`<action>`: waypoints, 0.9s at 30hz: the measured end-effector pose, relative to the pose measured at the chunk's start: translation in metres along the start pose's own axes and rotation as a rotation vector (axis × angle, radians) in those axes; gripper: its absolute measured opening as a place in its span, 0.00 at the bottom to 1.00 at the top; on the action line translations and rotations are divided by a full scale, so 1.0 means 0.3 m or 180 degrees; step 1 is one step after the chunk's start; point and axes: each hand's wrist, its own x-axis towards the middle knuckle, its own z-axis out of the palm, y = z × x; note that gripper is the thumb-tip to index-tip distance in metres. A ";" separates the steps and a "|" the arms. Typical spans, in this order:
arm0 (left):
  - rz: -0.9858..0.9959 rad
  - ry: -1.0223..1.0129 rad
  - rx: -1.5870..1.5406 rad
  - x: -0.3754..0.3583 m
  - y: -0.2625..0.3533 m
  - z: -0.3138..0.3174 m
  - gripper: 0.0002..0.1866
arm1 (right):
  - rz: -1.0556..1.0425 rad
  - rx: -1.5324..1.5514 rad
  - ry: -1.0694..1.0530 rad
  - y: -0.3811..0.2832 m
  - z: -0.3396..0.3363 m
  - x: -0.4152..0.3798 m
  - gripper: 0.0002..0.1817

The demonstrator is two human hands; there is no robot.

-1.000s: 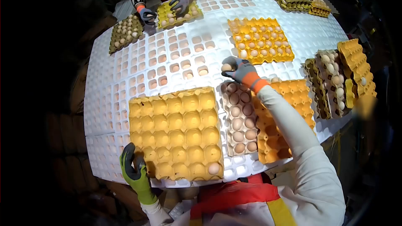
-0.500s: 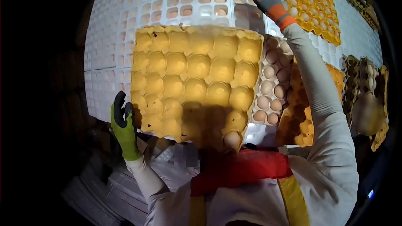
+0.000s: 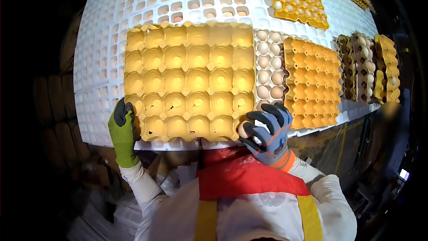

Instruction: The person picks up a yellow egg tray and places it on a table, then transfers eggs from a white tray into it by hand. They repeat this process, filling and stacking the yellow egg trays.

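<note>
A yellow egg tray [image 3: 187, 81] with a few small holes and dark marks lies in front of me, bare of eggs apart from its lower right corner. My left hand [image 3: 123, 129], in a green glove with dark fingertips, grips the tray's lower left edge. At the lower right corner, my right hand [image 3: 269, 133] in a blue-grey and orange glove has its fingers curled round an egg [image 3: 244, 129]. That egg touches or nearly touches the tray's corner; the fingers hide part of it. Beside the tray, several eggs [image 3: 263, 77] sit in a pale tray, partly covered.
White plastic egg holders [image 3: 99, 62] cover the table, many pockets holding eggs. An orange tray [image 3: 312, 85] lies on the right, and an orange tray of eggs [image 3: 296, 0] farther back. Egg trays on edge [image 3: 362, 67] stand at the far right. The table's front edge is near my waist.
My right hand has come down from the far white holders to the tray's lower right corner and closed round the egg there. My left hand stays at the tray's left edge. The view has shifted.
</note>
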 end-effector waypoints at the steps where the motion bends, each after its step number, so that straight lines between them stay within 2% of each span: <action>1: -0.0087 -0.0109 -0.0367 -0.001 0.015 -0.007 0.23 | 0.0000 0.0258 0.0157 0.012 0.001 -0.008 0.22; 2: 0.0062 -0.0119 -0.0616 -0.008 0.019 -0.003 0.23 | -0.0007 0.0914 0.0520 0.034 0.000 -0.003 0.23; 5: -0.0114 -0.0267 -0.0742 0.014 -0.110 -0.034 0.24 | 0.2109 0.3829 0.0533 0.056 -0.079 -0.020 0.27; 6: 0.0048 -0.0192 -0.0670 0.003 -0.111 -0.025 0.24 | 0.2071 0.4678 0.0616 0.108 -0.066 -0.036 0.32; 7: 0.0210 -0.0104 -0.0594 -0.007 -0.096 -0.022 0.23 | 0.1909 0.5128 0.0613 0.130 -0.087 -0.017 0.35; 9: 0.0232 -0.0455 -0.0556 -0.018 -0.035 -0.036 0.21 | 0.1994 0.5120 0.0648 0.158 -0.140 0.017 0.34; 11: 0.0389 0.0356 -0.0426 -0.084 -0.096 -0.009 0.20 | 0.1997 0.5340 0.0717 0.204 -0.172 0.033 0.33; 12: 0.0999 0.0242 0.0287 -0.093 -0.157 -0.036 0.20 | 0.1950 0.5480 0.0742 0.234 -0.193 0.044 0.32; 13: 0.0718 0.0296 0.0041 -0.099 -0.151 -0.034 0.22 | 0.1901 0.5617 0.0763 0.267 -0.214 0.054 0.32; 15: 0.1560 0.0489 0.0725 -0.130 -0.116 -0.034 0.24 | 0.2186 0.5089 0.0436 0.364 -0.260 0.085 0.26; 17: 0.0388 0.0357 -0.0947 -0.145 -0.070 -0.004 0.26 | 0.2250 0.4212 0.0018 0.492 -0.314 0.143 0.23; 19: 0.0232 0.0568 -0.0886 -0.143 -0.001 0.032 0.26 | 0.2374 0.4683 0.0596 0.679 -0.319 0.232 0.19; 20: 0.0206 0.0666 -0.0783 -0.142 0.028 0.046 0.26 | 0.2540 0.4463 0.0823 0.865 -0.284 0.277 0.21; 21: 0.0155 0.0776 -0.0748 -0.144 0.054 0.059 0.25 | 0.2644 0.4056 0.1090 0.974 -0.291 0.357 0.23; 23: -0.0024 0.0963 -0.0756 -0.156 0.096 0.076 0.25 | 0.1922 0.2104 0.1456 1.365 -0.152 0.455 0.22; 24: -0.0122 0.1040 -0.0752 -0.171 0.112 0.078 0.25 | 0.1787 0.1536 0.1468 1.404 -0.159 0.525 0.22; 27: -0.0347 0.1219 -0.0732 -0.205 0.145 0.082 0.25 | 0.1586 0.0702 0.1267 1.474 -0.122 0.692 0.20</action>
